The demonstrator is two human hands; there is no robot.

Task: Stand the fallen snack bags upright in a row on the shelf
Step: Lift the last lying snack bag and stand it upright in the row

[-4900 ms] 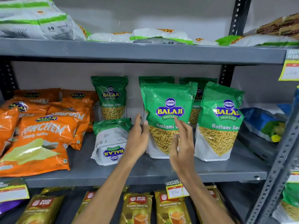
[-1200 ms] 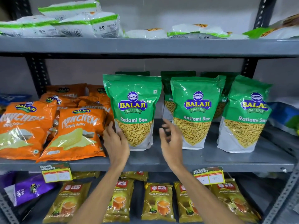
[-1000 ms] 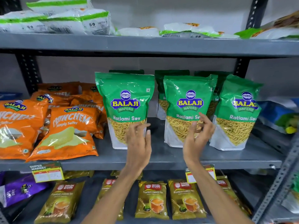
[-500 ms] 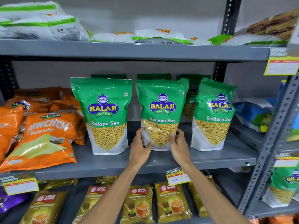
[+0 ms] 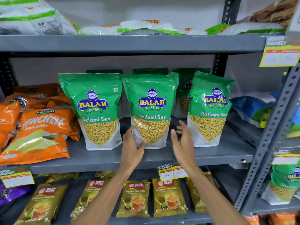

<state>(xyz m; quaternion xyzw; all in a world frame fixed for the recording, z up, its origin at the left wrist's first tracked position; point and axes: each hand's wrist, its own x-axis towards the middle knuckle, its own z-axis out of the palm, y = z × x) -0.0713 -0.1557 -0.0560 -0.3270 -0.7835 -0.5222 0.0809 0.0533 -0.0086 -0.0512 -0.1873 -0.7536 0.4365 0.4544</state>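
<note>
Head view: my left hand (image 5: 132, 146) touches the lower left corner of the middle sev bag (image 5: 151, 109), standing upright on the grey shelf (image 5: 211, 155). My right hand (image 5: 184, 143) hovers open just beside it. Upright bags flank it; those behind are mostly hidden, perhaps three.

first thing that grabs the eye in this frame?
Three green Ratlami Sev bags standing upright in a row on the middle shelf, the middle bag dead centre. The left hand touches its lower left corner; the right hand hangs open beside it. Orange chip bags slump at left.
</note>
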